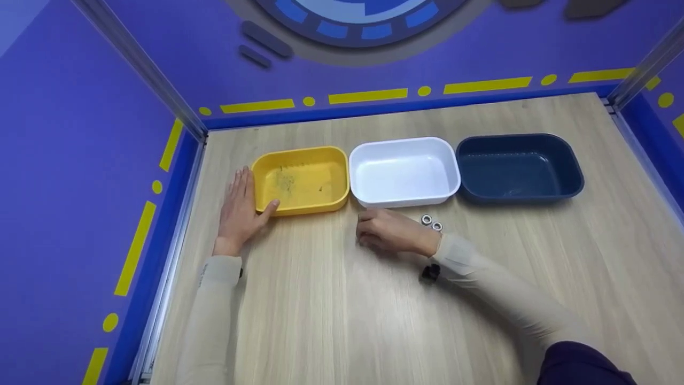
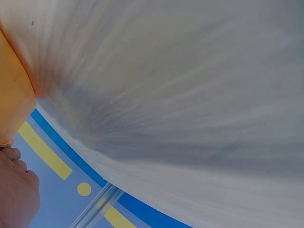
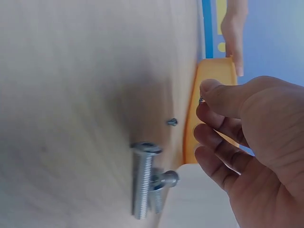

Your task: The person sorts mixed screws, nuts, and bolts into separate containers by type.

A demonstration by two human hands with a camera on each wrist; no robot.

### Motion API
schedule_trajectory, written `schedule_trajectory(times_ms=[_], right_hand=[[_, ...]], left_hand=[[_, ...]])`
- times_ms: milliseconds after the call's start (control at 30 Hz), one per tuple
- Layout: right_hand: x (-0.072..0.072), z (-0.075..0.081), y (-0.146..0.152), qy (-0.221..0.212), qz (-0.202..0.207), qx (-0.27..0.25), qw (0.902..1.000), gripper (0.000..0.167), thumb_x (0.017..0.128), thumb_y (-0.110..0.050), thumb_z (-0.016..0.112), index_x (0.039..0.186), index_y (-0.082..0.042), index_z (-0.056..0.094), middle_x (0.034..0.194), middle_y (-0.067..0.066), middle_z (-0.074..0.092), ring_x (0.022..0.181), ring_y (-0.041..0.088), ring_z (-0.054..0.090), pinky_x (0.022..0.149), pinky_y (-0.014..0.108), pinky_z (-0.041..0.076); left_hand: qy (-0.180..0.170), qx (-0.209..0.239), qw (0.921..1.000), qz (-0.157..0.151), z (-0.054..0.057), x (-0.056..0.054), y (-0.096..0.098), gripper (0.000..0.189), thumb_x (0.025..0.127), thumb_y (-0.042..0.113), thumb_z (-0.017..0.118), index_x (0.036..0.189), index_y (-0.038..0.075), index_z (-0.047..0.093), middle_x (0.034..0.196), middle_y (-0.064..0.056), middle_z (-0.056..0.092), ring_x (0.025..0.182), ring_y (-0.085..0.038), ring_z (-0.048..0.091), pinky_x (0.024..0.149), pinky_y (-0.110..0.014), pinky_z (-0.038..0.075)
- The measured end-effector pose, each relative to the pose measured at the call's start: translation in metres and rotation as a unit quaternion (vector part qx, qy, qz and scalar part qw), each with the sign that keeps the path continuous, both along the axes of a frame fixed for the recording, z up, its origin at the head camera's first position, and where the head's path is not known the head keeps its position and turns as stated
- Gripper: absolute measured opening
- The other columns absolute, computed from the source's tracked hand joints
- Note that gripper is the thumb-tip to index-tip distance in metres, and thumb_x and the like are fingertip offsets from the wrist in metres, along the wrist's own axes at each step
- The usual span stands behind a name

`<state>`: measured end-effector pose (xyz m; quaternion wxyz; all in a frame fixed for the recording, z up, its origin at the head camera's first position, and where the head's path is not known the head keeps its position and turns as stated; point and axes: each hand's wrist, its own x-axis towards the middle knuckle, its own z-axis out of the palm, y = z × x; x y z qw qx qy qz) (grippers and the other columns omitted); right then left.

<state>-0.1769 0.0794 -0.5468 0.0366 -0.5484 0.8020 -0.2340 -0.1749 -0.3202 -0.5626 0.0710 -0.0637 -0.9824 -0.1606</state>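
Observation:
My left hand (image 1: 238,212) rests against the yellow bin (image 1: 337,202), its straight fingers along the left wall and the thumb by the front rim. In front of the white bin (image 1: 404,203), my right hand (image 1: 393,231) is low over the table. The right wrist view shows thumb and forefinger pinching a small screw (image 3: 201,100), mostly covered by the fingertips. Below that hand lie a long bolt (image 3: 143,183), a shorter bolt (image 3: 167,179) beside it and a small screw (image 3: 172,122). Two ring-shaped metal pieces (image 1: 426,220) sit beside the right wrist.
A dark blue bin (image 1: 521,199) stands right of the white one, the three bins in a row. Dark specks mark the yellow bin's floor. Printed blue panels (image 1: 160,69) enclose the wooden table (image 1: 320,310) at the back and sides.

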Motion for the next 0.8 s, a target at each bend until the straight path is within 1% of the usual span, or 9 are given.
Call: schedule_trajectory(times_ms=[67,133,267,433,600,800], right_hand=[[0.000,0.003,-0.002,-0.001,0.001,0.000,1.0000,0.004,0.097,-0.009,0.077,0.100,-0.008,0.080,0.097,0.004,0.069,0.090,0.019,0.069,0.083,0.036,0.062],[-0.001,0.006,-0.003,0.009,0.009,-0.010,0.9999,0.004,0.096,-0.007,0.077,0.098,-0.008,0.079,0.097,0.005,0.069,0.090,0.020,0.068,0.082,0.037,0.061],[-0.004,0.014,-0.006,0.012,0.014,-0.019,0.9997,0.004,0.097,-0.006,0.075,0.098,-0.008,0.078,0.097,0.006,0.069,0.091,0.021,0.067,0.083,0.038,0.060],[-0.008,0.023,-0.013,0.000,0.004,-0.018,0.9998,0.005,0.100,-0.007,0.074,0.102,-0.006,0.079,0.101,0.006,0.071,0.096,0.022,0.068,0.087,0.039,0.059],[-0.012,0.030,-0.022,-0.003,0.000,-0.022,0.9998,0.005,0.100,-0.008,0.075,0.102,-0.005,0.079,0.103,0.007,0.073,0.099,0.023,0.069,0.090,0.040,0.060],[-0.019,0.035,-0.035,0.007,0.001,-0.019,0.9998,0.007,0.101,-0.008,0.073,0.104,-0.006,0.079,0.101,0.006,0.071,0.095,0.023,0.068,0.089,0.040,0.059]], left_hand=[[0.002,0.000,1.0000,-0.002,0.000,0.000,0.000,0.104,0.102,0.065,0.054,0.170,-0.001,0.012,0.180,-0.019,0.011,0.167,-0.037,0.008,0.137,-0.053,0.009],[0.004,0.001,1.0000,-0.002,-0.001,0.000,0.001,0.104,0.102,0.065,0.055,0.170,-0.001,0.012,0.179,-0.019,0.012,0.167,-0.037,0.009,0.137,-0.053,0.010],[0.004,0.005,1.0000,-0.001,0.000,-0.001,0.002,0.105,0.102,0.066,0.055,0.170,0.000,0.011,0.180,-0.019,0.012,0.168,-0.036,0.009,0.137,-0.053,0.010],[-0.001,0.007,1.0000,0.000,0.001,-0.002,0.002,0.105,0.102,0.068,0.053,0.171,0.001,0.010,0.180,-0.016,0.010,0.168,-0.034,0.007,0.137,-0.051,0.008],[-0.002,0.007,1.0000,-0.002,-0.001,-0.001,0.002,0.105,0.102,0.070,0.051,0.171,0.001,0.010,0.180,-0.017,0.010,0.168,-0.035,0.008,0.137,-0.053,0.010],[0.001,0.007,1.0000,0.000,0.000,0.000,0.000,0.104,0.102,0.068,0.052,0.171,0.000,0.011,0.180,-0.017,0.010,0.168,-0.035,0.008,0.137,-0.053,0.009]])
